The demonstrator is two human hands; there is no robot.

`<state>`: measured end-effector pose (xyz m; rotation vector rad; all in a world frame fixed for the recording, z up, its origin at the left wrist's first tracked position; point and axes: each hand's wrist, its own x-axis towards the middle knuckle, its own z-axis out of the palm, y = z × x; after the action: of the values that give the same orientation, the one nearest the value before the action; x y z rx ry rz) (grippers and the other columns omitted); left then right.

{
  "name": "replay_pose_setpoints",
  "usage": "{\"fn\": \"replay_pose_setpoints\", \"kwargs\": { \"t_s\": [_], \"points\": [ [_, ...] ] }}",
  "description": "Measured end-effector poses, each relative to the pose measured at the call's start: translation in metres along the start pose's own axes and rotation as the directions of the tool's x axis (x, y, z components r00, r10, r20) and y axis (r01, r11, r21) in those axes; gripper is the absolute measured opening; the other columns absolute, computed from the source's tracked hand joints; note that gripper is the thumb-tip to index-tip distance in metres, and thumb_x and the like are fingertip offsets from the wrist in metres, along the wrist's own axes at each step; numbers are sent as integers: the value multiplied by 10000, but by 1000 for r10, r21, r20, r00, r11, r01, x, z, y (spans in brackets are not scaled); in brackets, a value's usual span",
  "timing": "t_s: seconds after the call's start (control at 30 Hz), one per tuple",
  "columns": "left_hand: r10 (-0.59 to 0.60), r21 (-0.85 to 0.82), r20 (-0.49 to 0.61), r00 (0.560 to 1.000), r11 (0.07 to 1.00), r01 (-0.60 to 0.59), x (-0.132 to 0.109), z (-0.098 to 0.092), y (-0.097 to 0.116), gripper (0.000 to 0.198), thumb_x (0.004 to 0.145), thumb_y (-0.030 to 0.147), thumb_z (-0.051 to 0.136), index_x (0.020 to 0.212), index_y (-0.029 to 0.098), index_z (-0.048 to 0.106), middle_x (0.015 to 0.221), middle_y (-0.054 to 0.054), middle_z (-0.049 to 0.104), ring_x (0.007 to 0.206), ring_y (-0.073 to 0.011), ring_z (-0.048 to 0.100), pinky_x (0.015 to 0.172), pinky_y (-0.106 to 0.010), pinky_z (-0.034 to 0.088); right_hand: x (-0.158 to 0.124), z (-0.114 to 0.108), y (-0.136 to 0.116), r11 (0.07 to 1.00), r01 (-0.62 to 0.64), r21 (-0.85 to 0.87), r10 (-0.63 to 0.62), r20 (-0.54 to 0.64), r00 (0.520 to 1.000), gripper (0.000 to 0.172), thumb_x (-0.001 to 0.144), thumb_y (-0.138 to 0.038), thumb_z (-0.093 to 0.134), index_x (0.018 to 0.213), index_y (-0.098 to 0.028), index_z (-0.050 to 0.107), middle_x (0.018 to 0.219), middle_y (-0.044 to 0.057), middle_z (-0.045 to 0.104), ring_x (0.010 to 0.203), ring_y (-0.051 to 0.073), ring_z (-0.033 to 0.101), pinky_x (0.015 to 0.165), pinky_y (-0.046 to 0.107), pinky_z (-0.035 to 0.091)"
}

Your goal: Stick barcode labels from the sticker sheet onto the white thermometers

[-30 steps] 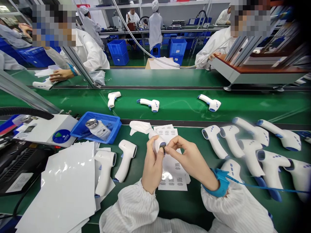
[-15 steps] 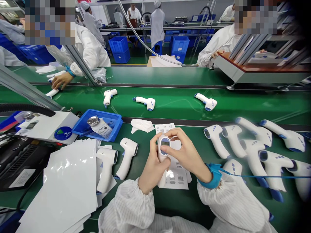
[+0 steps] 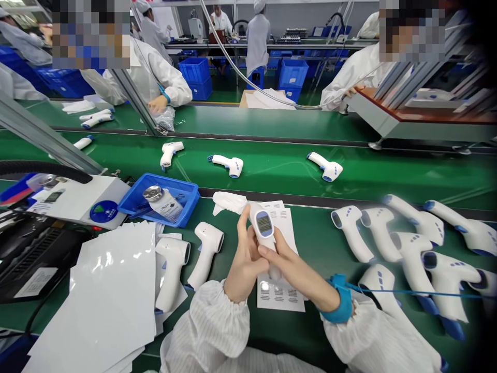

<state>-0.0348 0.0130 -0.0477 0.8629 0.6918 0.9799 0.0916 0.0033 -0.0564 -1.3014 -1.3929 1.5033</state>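
A: Hands?
B: Left hand curls round the white gun-shaped device from its left, index finger straight up beside the head. Right hand pinches the handle from the right, thumb across its front.
A: Device where?
B: Between both hands, over the printed sheet, screen up.
A: Forearms?
B: Angled inward; blue strap, right wrist.

Sheets lie on the desk beneath the held device; left, a tray and paper stack; right, more devices; behind, a belt.
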Motion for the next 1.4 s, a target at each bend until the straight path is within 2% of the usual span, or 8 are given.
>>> {"fn": "replay_pose_setpoints", "kwargs": {
  "t_s": [0.13, 0.3, 0.37, 0.63, 0.9, 1.07, 1.23, 1.4],
  "points": [
    [-69, 200, -27, 997, 977, 73, 3, -16, -1, 997, 763, 149, 596, 1534, 336, -7, 1487, -96, 387, 1417, -263, 325, 1139, -470, 274, 45, -39, 8, 844, -152, -515, 71, -175, 982, 421, 862, -283, 579, 1266, -208, 486, 1035, 65, 692, 900, 229, 674, 766, 341, 526],
    [-195, 326, -111, 974, 919, 221, -7, -32, -2, 574, 891, 255, 503, 1446, 284, 359, 1402, -126, 453, 1354, -283, 395, 1127, -503, 264, 145, -89, -7, 666, -269, -696, -65, -414, 908, 481, 860, -232, 597, 1294, -83, 453, 1377, 289, 460, 1337, 427, 364, 985, 519, 362],
    [-211, 316, -152, 966, 915, 250, -11, -33, -4, 459, 886, 259, 488, 1345, 254, 482, 1315, -124, 500, 1293, -281, 443, 1089, -476, 319, 187, -82, -19, 643, -277, -714, -87, -427, 900, 496, 863, -262, 625, 1285, -61, 461, 1441, 308, 376, 1387, 434, 266, 1028, 537, 322],
    [-120, 235, -287, 950, 953, 191, -11, -41, -17, 361, 811, 193, 540, 1161, 192, 625, 1069, -101, 636, 1076, -247, 574, 984, -395, 415, 289, 23, -48, 746, -296, -597, 60, -382, 922, 382, 934, -351, 594, 1271, -175, 553, 1303, 97, 567, 1120, 246, 594, 932, 477, 509],
    [-149, -374, -542, 827, 924, -79, 1, -70, 12, 528, 885, 355, 508, 1368, 151, 446, 1054, -140, 668, 1035, -238, 647, 987, -414, 478, 256, -28, -60, 890, -20, -455, 16, -12, 1000, 279, 955, -287, 565, 1201, -157, 578, 1079, 56, 657, 859, 147, 658, 735, 310, 565],
    [-302, -615, -121, 945, 771, 168, 15, -61, 23, 735, 800, 481, 614, 1415, 162, 373, 1133, -189, 619, 932, -287, 664, 727, -432, 587, 190, -74, -56, 888, 24, -459, 98, 240, 966, 342, 708, -229, 798, 1024, -172, 678, 867, -2, 703, 752, 135, 653, 691, 249, 519],
    [-206, -313, -178, 962, 939, 143, 16, -30, 13, 813, 749, 161, 699, 1441, 288, 292, 847, -2, 561, 558, -76, 472, 421, -166, 423, 173, -118, -43, 827, -134, -546, 113, -72, 991, 405, 742, -427, 768, 1039, -172, 666, 1081, 87, 680, 996, 238, 624, 858, 347, 486],
    [-26, 79, -391, 920, 995, 62, -1, -14, 14, 761, 824, 265, 655, 1445, 378, 231, 845, 14, 512, 716, -136, 532, 503, -210, 511, 177, -167, -23, 719, -400, -568, 48, -533, 844, 410, 912, -386, 614, 1236, -139, 567, 1273, 131, 576, 1118, 271, 584, 935, 483, 482]
  ]
}}
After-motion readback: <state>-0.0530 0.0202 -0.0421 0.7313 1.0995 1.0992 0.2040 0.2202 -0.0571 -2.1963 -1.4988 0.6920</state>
